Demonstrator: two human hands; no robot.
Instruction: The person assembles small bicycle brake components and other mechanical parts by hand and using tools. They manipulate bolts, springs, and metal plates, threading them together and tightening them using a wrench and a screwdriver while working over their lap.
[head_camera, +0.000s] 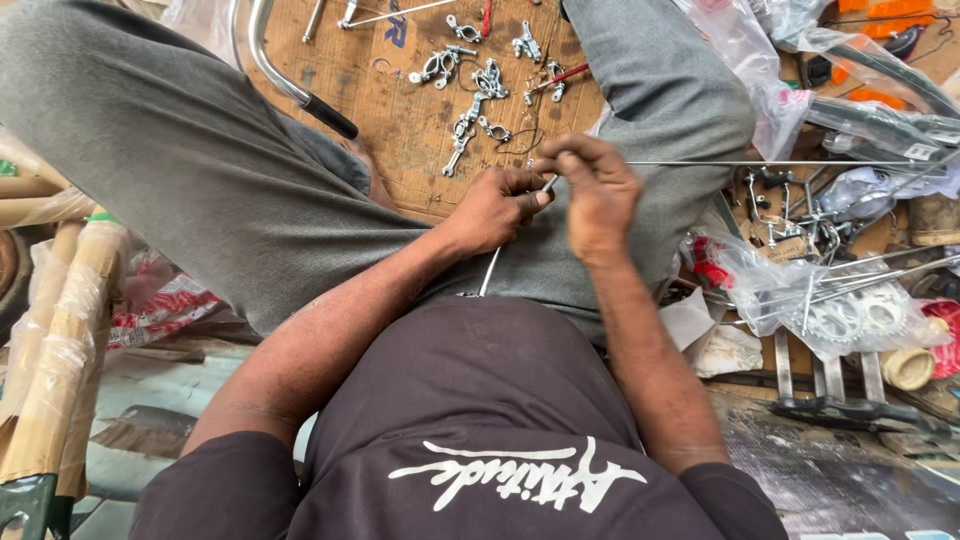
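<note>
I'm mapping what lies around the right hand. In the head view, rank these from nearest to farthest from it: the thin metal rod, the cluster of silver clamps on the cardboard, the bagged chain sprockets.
1. Thin metal rod: pinched in the right hand, running out to the right.
2. Silver clamps: on the cardboard, ahead and slightly left.
3. Bagged sprockets: far right, beside the leg.

Worn brown board (400, 110) for a floor — daylight, seemingly — with clear plastic bags (800, 280) heaped at the right.

Dark brown short-sleeved shirt with white script print, grey trousers, bare forearms.
</note>
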